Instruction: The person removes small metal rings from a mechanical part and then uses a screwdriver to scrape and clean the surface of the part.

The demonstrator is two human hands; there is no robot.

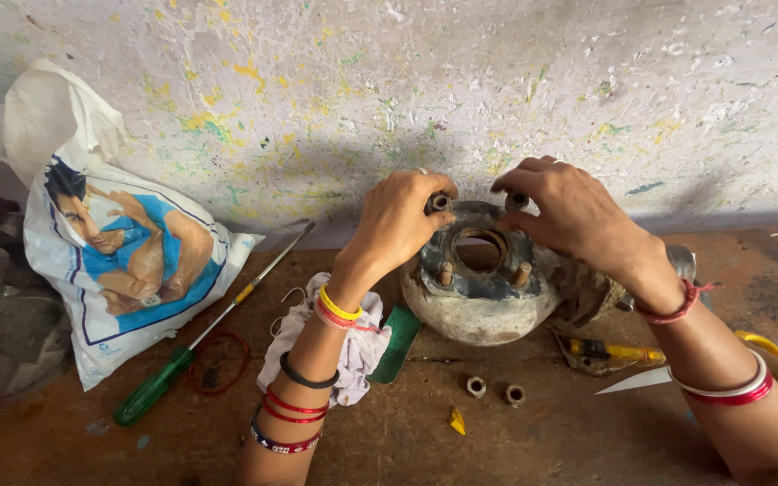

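Worktop (587,432): brown, stained, set against a paint-flecked wall.
Bag (128,261): white, printed, far left.
Metal hub (483,283): round, studded, centre of worktop.
Screwdriver (191,346): green-handled, beside bag.
Left hand (402,220): fingers pinching a nut (439,202) on a rear stud.
Right hand (569,211): fingers pinching another nut (519,199).
Loose nuts (494,391): two, in front of hub.

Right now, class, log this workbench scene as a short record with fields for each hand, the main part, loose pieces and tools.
Left hand: fingers on a nut at the hub's top-left stud
Right hand: fingers on a nut at the top-right stud
Main part: round metal hub with studs
Loose pieces: two nuts on the bench
Tools: green-handled screwdriver
Also: white cloth, printed plastic bag
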